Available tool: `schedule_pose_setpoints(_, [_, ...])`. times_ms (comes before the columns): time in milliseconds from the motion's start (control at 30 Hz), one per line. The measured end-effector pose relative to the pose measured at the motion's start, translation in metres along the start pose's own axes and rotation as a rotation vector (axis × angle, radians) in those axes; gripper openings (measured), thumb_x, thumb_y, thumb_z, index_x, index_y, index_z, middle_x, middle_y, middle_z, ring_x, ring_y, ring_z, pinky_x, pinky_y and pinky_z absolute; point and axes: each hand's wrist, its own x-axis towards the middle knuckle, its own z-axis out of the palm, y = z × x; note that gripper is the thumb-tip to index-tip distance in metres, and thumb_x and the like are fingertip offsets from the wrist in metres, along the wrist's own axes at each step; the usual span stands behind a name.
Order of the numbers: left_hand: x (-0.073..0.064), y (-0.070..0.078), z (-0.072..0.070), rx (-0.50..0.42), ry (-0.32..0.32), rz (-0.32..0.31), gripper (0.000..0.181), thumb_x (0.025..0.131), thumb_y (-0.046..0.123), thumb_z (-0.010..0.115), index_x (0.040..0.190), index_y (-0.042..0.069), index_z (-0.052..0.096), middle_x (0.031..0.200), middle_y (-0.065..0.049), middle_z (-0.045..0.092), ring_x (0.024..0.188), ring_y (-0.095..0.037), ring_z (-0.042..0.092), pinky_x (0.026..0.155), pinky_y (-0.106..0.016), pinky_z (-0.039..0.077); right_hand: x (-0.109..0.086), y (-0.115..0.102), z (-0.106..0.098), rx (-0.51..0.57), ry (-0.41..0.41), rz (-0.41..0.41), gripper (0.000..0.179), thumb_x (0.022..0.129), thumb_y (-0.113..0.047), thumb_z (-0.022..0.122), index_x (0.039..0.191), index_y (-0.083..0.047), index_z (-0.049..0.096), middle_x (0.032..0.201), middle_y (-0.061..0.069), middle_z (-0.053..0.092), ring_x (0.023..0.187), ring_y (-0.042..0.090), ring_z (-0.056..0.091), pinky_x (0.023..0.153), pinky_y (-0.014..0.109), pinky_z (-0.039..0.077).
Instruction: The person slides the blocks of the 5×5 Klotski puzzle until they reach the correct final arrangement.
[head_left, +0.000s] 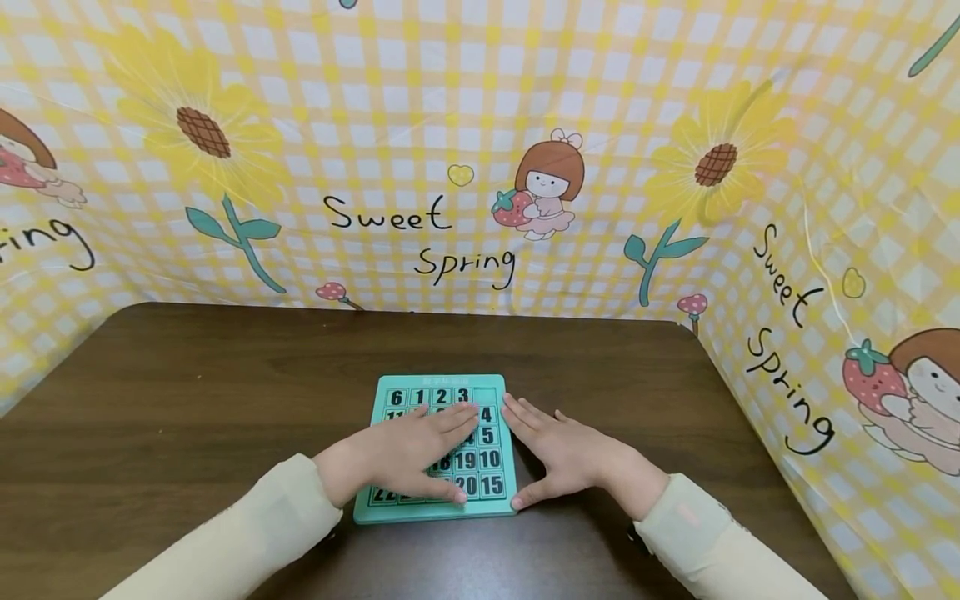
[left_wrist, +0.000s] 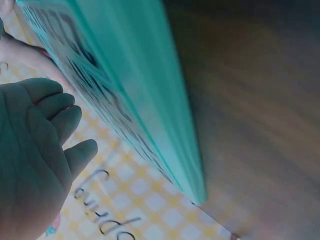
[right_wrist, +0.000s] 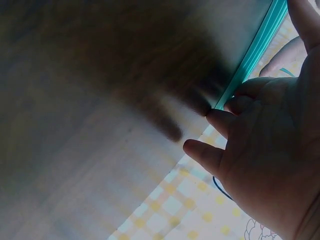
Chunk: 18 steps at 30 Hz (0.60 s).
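Note:
A teal sliding number puzzle (head_left: 405,381) lies flat on the table, its tiles printed with black numbers. Its top right slot holds no tile. My left hand (head_left: 412,450) spreads over the puzzle with straight fingers and hides many of the tiles. From the left wrist view, that palm (left_wrist: 30,150) faces the tiles, and a gap shows between the fingers and the board. At the puzzle's right edge is my right hand (head_left: 566,454), fingers extended. The right wrist view has its fingertips (right_wrist: 220,120) at the teal side; whether they press cannot be told.
The brown wooden table (head_left: 187,467) extends around the puzzle on all sides. A yellow checked cloth (head_left: 390,108) with flowers and cartoon figures rises behind the table and along its left and right sides.

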Motion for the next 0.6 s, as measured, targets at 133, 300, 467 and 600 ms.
schedule_pose_setpoints(133, [0.004,0.008,0.002,0.026,-0.016,0.032,0.094,0.091,0.071,0.049,0.159,0.013,0.022,0.168,-0.001,0.012,0.156,-0.017,0.013,0.122,-0.054,0.022,0.0,0.0,0.001,0.007,0.002,-0.009,0.117,0.079,-0.074,0.064,0.161,-0.013,0.007,0.169,0.001,-0.003,0.156,0.024,0.006,0.118,0.064,0.022])
schedule_pose_setpoints(300, [0.008,0.009,0.003,0.015,-0.041,0.018,0.093,0.091,0.071,0.048,0.159,0.014,0.022,0.168,0.0,0.012,0.156,-0.016,0.012,0.123,-0.053,0.02,0.0,0.0,0.002,0.007,-0.004,-0.01,0.118,0.079,-0.075,0.063,0.161,-0.013,0.006,0.169,0.0,-0.003,0.156,0.024,0.006,0.118,0.064,0.022])
schedule_pose_setpoints(467, [0.013,0.006,-0.001,0.005,-0.039,0.008,0.093,0.091,0.071,0.049,0.159,0.013,0.022,0.168,0.0,0.012,0.156,-0.017,0.013,0.123,-0.053,0.019,0.0,0.001,0.0,0.004,-0.001,-0.005,0.118,0.078,-0.076,0.063,0.161,-0.014,0.006,0.169,-0.001,-0.003,0.157,0.023,0.006,0.118,0.064,0.022])
schedule_pose_setpoints(600, [0.018,0.002,-0.004,-0.001,-0.035,-0.012,0.094,0.091,0.072,0.048,0.16,0.014,0.02,0.169,0.0,0.011,0.156,-0.016,0.011,0.123,-0.054,0.018,-0.001,0.001,-0.001,0.008,-0.004,-0.003,0.118,0.078,-0.076,0.063,0.161,-0.014,0.005,0.169,-0.001,-0.004,0.157,0.023,0.005,0.119,0.063,0.021])
